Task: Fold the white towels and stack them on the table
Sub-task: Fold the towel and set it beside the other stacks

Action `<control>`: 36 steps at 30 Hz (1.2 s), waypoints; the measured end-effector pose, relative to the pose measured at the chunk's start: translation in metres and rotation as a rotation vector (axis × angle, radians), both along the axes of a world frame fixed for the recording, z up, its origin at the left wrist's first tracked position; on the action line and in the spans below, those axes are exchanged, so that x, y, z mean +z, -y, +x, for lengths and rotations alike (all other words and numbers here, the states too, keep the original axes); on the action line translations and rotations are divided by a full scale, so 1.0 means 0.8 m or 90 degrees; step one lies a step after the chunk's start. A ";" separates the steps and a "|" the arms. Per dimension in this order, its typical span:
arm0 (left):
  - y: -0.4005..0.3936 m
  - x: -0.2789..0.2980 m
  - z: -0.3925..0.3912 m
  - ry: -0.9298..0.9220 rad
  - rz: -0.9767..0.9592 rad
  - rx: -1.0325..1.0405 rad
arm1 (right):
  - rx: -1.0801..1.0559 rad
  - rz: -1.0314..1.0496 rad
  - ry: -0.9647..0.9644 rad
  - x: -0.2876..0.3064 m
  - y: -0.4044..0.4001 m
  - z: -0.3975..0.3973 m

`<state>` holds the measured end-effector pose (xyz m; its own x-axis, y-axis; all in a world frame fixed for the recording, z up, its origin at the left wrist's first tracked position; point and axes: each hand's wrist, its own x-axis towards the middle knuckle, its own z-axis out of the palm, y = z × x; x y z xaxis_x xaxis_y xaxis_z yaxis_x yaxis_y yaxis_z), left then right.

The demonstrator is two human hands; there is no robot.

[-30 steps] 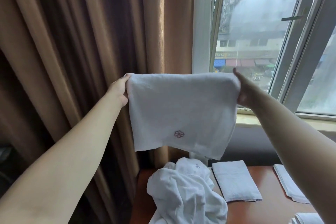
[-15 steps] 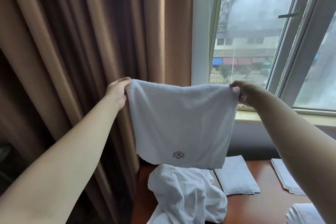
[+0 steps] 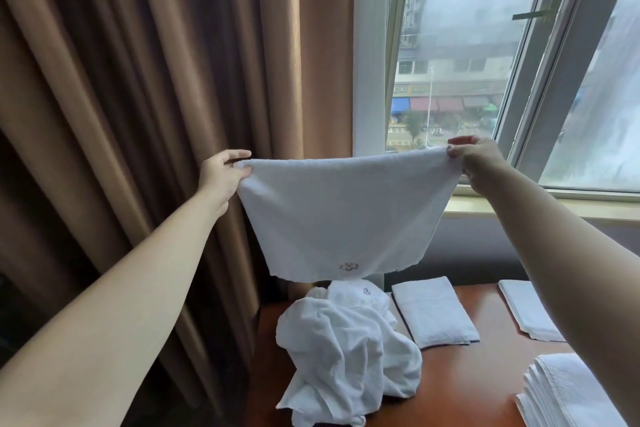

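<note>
A white towel (image 3: 343,215) with a small embroidered flower near its lower edge hangs spread out in the air above the table. My left hand (image 3: 221,175) pinches its top left corner and my right hand (image 3: 476,159) pinches its top right corner. Below it a crumpled heap of white towels (image 3: 343,354) lies on the brown table (image 3: 460,388). A folded towel (image 3: 434,312) lies flat right of the heap. Another folded towel (image 3: 528,310) lies further right, partly behind my right arm. A stack of folded towels (image 3: 568,395) sits at the bottom right.
Brown curtains (image 3: 138,97) hang at the left, close to the table's left edge. A window (image 3: 485,55) with a sill (image 3: 561,206) runs behind the table.
Both hands have lowered the spread towel and pulled its top corners further apart, so its top edge now sags slightly. The camera view has tilted down, showing more of the table.
</note>
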<state>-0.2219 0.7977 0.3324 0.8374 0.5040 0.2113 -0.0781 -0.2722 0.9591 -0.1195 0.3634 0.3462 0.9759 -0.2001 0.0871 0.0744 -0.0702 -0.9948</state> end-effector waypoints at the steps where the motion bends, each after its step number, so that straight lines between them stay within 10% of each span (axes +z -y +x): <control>1: 0.006 -0.001 -0.001 0.007 -0.025 -0.001 | 0.006 -0.010 -0.003 0.000 0.003 -0.001; 8: 0.042 -0.001 -0.008 0.054 -0.233 0.002 | 0.022 0.077 0.011 -0.017 0.034 -0.010; 21: 0.121 -0.043 -0.047 -0.113 0.384 0.081 | 0.069 -0.249 0.100 -0.078 0.129 -0.031; 26: 0.156 -0.071 -0.063 -0.133 0.200 0.046 | 0.027 -0.412 0.151 -0.107 0.162 -0.038; 36: 0.184 -0.116 -0.136 -0.308 0.008 -0.217 | 0.272 -0.086 -0.042 -0.176 0.250 -0.095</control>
<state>-0.3304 0.6502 0.2399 0.9546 0.1889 -0.2302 0.2814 -0.3201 0.9046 -0.1957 0.1636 0.2055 0.9727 0.2313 0.0198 0.0618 -0.1761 -0.9824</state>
